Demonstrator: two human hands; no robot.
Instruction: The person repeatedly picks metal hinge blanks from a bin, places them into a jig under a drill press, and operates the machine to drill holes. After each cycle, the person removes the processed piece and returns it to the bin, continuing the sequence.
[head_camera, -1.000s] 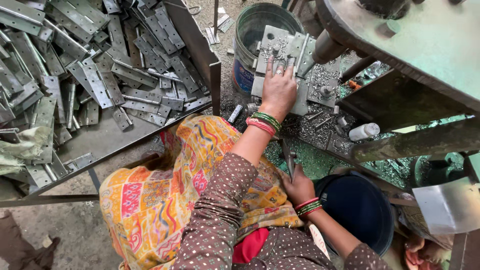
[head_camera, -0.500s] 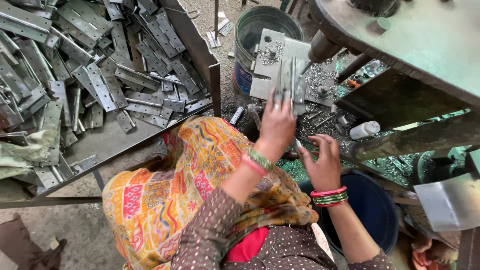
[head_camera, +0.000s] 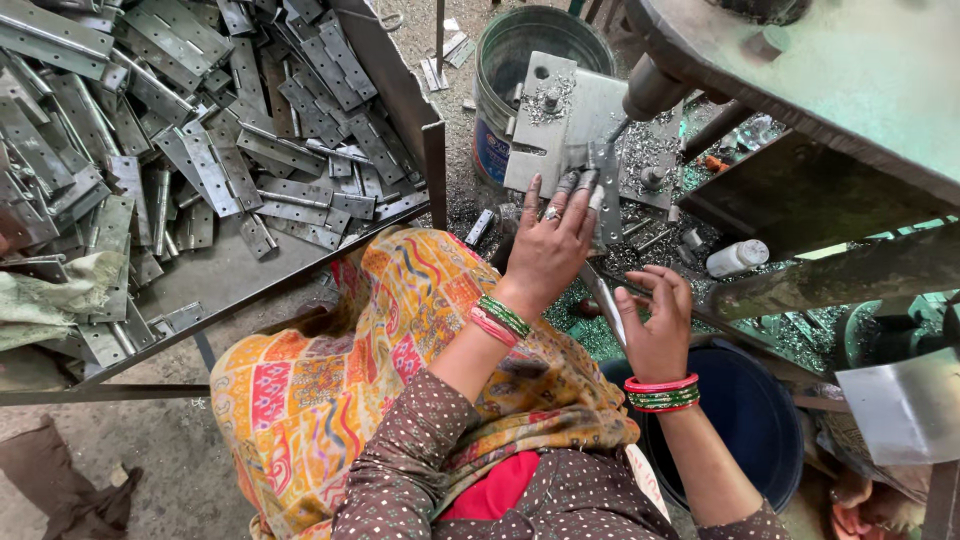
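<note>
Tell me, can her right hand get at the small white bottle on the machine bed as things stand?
Probably yes: the right hand is open, and the white bottle lies just beyond it among metal shavings, with nothing visibly between them.

Two buckets (head_camera: 520, 60) (head_camera: 745, 420), one white bottle (head_camera: 737, 257) (hinge plates (head_camera: 210, 170) uncountable).
</note>
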